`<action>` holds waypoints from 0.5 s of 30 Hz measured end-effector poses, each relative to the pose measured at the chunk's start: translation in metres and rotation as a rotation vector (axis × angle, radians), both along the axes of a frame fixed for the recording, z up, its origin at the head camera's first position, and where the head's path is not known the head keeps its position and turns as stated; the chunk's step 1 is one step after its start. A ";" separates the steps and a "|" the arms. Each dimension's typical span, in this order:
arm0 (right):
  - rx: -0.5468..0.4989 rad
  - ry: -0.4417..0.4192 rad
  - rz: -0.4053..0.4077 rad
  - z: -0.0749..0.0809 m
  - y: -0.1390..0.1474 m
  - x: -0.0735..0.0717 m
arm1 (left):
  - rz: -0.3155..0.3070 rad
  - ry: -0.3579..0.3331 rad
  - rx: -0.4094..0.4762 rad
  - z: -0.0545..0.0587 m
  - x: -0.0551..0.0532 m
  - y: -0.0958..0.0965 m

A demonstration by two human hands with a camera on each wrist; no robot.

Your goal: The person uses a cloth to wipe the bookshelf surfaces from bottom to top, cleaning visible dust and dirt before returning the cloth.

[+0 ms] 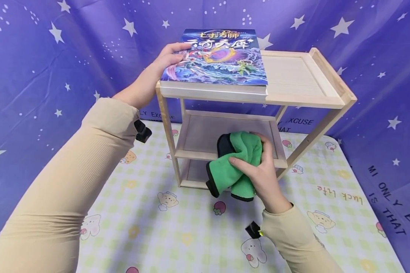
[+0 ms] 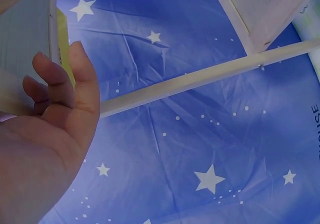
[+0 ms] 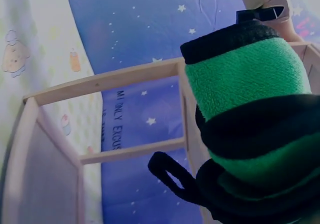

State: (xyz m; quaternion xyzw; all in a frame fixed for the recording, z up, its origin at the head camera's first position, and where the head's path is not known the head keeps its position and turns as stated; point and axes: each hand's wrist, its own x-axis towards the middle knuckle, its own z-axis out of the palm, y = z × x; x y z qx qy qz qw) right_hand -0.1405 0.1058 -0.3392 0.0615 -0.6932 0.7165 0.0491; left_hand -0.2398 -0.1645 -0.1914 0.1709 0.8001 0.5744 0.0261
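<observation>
A thick book (image 1: pixel 222 62) with a blue, colorful illustrated cover lies on the left part of the top tier of a pale wooden shelf rack (image 1: pixel 300 72). My left hand (image 1: pixel 169 58) holds the book's left edge, thumb and a finger over the cover; in the left wrist view its other fingers (image 2: pixel 52 74) are bent at the rack's side. With my right hand (image 1: pixel 264 174) I grip a bunched green towel (image 1: pixel 242 151) with black trim, in front of the middle tier. A black loop (image 3: pixel 172 176) hangs from the towel in the right wrist view.
The rack stands on a green-and-white checked tablecloth (image 1: pixel 191 227) with cartoon prints. Behind it hangs a purple-blue curtain (image 1: pixel 89 45) with white stars. Slanting legs (image 1: pixel 314 136) and lower tiers (image 1: pixel 205 131) of the rack surround the right hand's working room.
</observation>
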 end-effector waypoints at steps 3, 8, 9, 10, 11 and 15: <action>0.024 -0.002 0.039 0.008 -0.006 -0.006 | -0.002 0.007 -0.005 0.000 0.000 -0.001; 0.058 0.021 0.097 0.021 -0.016 -0.016 | -0.006 0.019 -0.041 0.002 -0.001 -0.001; 0.067 0.031 0.105 0.024 -0.018 -0.017 | -0.006 0.022 -0.049 0.002 0.000 -0.001; 0.078 0.043 0.112 0.027 -0.021 -0.019 | -0.005 0.024 -0.052 0.002 0.000 -0.002; 0.082 0.056 0.120 0.029 -0.023 -0.021 | -0.004 0.030 -0.054 0.003 0.000 -0.002; 0.085 0.114 0.133 0.040 -0.034 -0.028 | -0.008 0.035 -0.053 0.002 -0.001 -0.002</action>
